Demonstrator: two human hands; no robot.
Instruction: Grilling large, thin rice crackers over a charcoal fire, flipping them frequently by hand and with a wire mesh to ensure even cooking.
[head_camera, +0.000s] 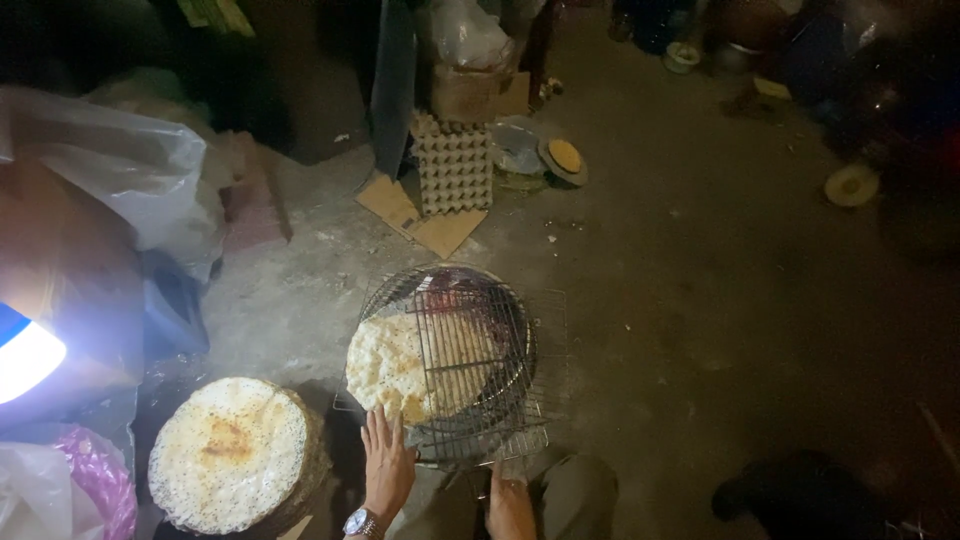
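A round rice cracker (385, 365) is seen clamped between wire grill racks (470, 365) over a charcoal stove (500, 330), where red embers glow through the mesh. The cracker lies at the left of the racks, its left edge reaching past the stove rim. The left hand (387, 465) is laid flat with fingers spread, its fingertips touching the near edge of the cracker and the rack; a wristwatch (361, 522) is worn on that wrist. The right hand (508, 500) is placed at the near edge of the racks, just right of the left hand; whether it is gripping the wire or only resting there cannot be told, since its fingers are hidden in shadow.

To the left, a stack of finished crackers (230, 450) is set on a low stand, well apart from the stove. Beyond the stove, egg trays (453, 170) are stacked on flattened cardboard (415, 215) on the concrete floor (680, 280). White plastic bags (130, 160) are piled at the far left, and a bright lamp (25, 355) glares at the left edge. A small lid (564, 157) lies near the egg trays.
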